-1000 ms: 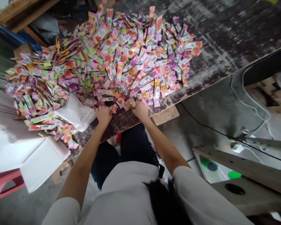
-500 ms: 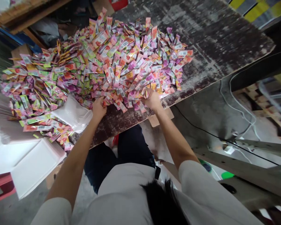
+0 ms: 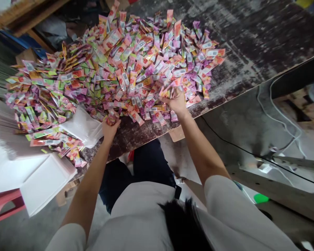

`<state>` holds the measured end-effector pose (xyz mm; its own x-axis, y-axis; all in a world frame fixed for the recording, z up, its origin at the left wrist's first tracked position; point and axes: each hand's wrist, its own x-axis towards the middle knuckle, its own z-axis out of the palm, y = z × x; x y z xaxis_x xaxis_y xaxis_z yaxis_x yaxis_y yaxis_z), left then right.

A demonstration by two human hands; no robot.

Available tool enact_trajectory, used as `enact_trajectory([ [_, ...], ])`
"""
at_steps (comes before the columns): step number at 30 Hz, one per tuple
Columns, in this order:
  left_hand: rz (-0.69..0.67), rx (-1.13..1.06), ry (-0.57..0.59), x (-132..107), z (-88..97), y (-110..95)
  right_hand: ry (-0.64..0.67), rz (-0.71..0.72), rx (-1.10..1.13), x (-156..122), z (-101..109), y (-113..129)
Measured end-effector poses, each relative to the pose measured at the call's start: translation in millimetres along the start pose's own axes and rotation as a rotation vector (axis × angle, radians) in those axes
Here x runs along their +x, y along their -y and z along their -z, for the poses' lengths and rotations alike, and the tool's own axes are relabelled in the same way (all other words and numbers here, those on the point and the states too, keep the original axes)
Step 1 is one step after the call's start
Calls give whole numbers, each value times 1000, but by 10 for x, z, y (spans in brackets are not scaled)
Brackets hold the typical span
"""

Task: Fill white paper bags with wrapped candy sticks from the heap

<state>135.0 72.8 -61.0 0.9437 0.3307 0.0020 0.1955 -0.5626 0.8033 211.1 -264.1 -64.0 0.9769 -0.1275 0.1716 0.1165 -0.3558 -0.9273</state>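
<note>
A big heap of small colourful sachets (image 3: 112,66), pink, purple, green and orange, covers a dark worn table (image 3: 251,38). At the heap's near edge my left hand (image 3: 110,126) is closed in a fist round a few sachets, close to a white plastic bag (image 3: 83,127). Further right, my right hand (image 3: 176,100) is lifted a little above the heap and grips a bunch of sachets.
White flat bags or sheets (image 3: 21,167) lie stacked at the left on a red stool (image 3: 5,207). Cables (image 3: 277,115) run over the grey floor at the right, beside a grey machine frame (image 3: 290,205). Wooden boards and boxes stand behind the table at top left.
Both hands were at the heap's near edge. My right hand has since moved forward and up with a bunch of sachets. My left hand has closed round a few sachets at the edge.
</note>
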Motion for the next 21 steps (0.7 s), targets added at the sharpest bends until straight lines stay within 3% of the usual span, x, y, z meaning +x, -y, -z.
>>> enact_trajectory([
  [3,59,-172,37,-191,78,11,-68,-56,286,-201,-29,98],
  [5,103,-184,100,-271,101,20,20,-128,343,-466,-102,173],
  [8,24,-52,111,-206,55,-27,269,-250,175,-869,-328,273],
  [10,-144,118,119,-22,-35,-132,302,-300,-37,-1003,-541,338],
  [13,-411,456,188,337,-217,-351,233,-308,-291,-957,-873,444],
  [15,-514,657,257,518,-326,-477,247,-309,-412,-854,-1047,510],
  [18,-520,831,298,616,-419,-556,314,-335,-531,-757,-1184,558],
  [21,-488,824,257,571,-412,-519,336,-341,-539,-766,-1193,527],
])
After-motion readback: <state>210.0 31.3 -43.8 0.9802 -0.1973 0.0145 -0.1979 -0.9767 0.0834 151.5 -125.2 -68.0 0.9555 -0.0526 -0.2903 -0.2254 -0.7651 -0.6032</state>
